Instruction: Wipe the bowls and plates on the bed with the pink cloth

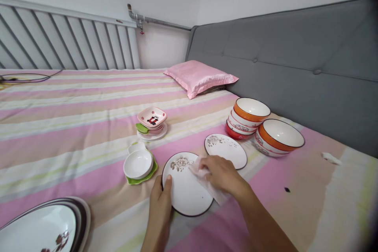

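Note:
A white plate [189,193] with a dark rim and brown flowers is tilted up a little above the bed. My left hand [161,201] grips its left edge, thumb on the face. Pinched in my right hand [220,173] is a white tissue [217,193], pressed against the plate's upper right part. Behind that hand a second flowered plate [233,151] lies flat, partly covered by the hand. Just left of the held plate, a small white bowl [138,164] sits on a green leaf-shaped dish [150,175].
Stacked bowls [248,120] and another orange-rimmed bowl [280,138] stand at the right, near the grey headboard [274,43]. Small pink dishes [152,118] are stacked mid-bed. Several oval plates [38,224] lie front left. A pink pillow [201,76] and crumpled tissue [331,158] also lie there.

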`<state>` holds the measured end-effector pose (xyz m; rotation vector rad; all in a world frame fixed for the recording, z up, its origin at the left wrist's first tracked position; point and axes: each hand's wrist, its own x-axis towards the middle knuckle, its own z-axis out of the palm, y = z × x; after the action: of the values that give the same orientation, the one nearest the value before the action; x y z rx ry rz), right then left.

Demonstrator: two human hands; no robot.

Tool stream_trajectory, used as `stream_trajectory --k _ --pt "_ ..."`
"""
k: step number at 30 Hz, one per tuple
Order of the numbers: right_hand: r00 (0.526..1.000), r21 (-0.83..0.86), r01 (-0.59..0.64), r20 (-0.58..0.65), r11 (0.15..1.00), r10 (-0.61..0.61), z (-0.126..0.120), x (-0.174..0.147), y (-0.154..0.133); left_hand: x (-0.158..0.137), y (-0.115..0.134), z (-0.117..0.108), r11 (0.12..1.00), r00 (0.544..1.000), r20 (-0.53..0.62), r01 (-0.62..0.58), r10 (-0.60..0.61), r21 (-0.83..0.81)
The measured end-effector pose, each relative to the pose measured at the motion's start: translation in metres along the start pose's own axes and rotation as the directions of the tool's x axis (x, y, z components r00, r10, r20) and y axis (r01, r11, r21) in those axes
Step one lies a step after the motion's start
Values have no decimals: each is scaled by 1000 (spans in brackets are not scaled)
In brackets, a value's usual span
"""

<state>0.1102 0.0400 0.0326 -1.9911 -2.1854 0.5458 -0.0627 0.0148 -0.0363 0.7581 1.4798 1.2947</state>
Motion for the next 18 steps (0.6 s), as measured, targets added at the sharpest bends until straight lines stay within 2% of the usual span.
stream_trajectory --k 1,3,6,8,12,14,15,16,18 --pt "996 40 -20 -85 999 24 -1 2 2 0 0 -1 1000 1000 19 -7 7 7" --pt "969 140 16 -247 990 19 -3 7 4 0 -1 -2 1000 998 56 -25 24 17" --pt "898 268 188 -437 945 -55 -3 11 1 -3 3 -2 997 995 76 -67 64 40" --pt "829 307 323 -548 895 -112 -3 11 -5 -8 9 -1 988 987 99 -136 129 74" --pt "641 251 555 -736 793 -216 -4 3 -20 -21 20 2 936 940 130 -330 314 126" --pt "569 175 614 -774 770 -278 -5 -3 -28 -26 23 4 898 911 88 -412 403 153" --pt "552 127 627 -769 769 -323 -6 -6 -32 -28 23 4 879 895 57 -446 443 167" --pt "547 71 632 -747 771 -379 -7 -9 -36 -29 22 4 861 877 27 -477 480 179" --pt "568 -40 626 -661 779 -490 -9 -14 -41 -30 22 3 828 843 -7 -526 537 191"
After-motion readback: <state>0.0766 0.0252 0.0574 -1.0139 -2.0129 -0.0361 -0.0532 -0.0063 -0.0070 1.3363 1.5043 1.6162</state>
